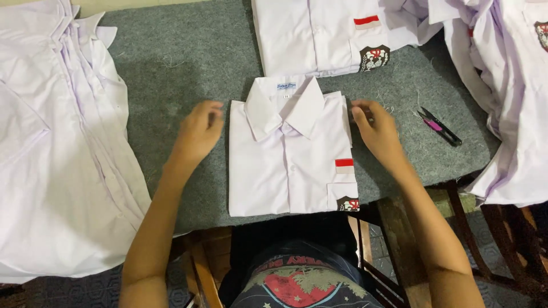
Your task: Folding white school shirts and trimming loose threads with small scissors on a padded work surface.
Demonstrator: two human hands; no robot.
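A folded white shirt (285,165) lies collar-up on the grey felt table (182,63), with a red-and-white patch and a dark badge on its pocket side. My left hand (198,132) hovers just left of the shirt's upper edge, fingers loosely curled and holding nothing. My right hand (374,128) rests at the shirt's upper right corner, fingertips touching the fabric edge.
A heap of unfolded white shirts (57,148) covers the left side. Another folded shirt (325,34) lies behind, and more shirts (508,97) pile at the right. Black thread snips with a pink inner part (439,126) lie right of my right hand. The table's front edge runs just below the folded shirt.
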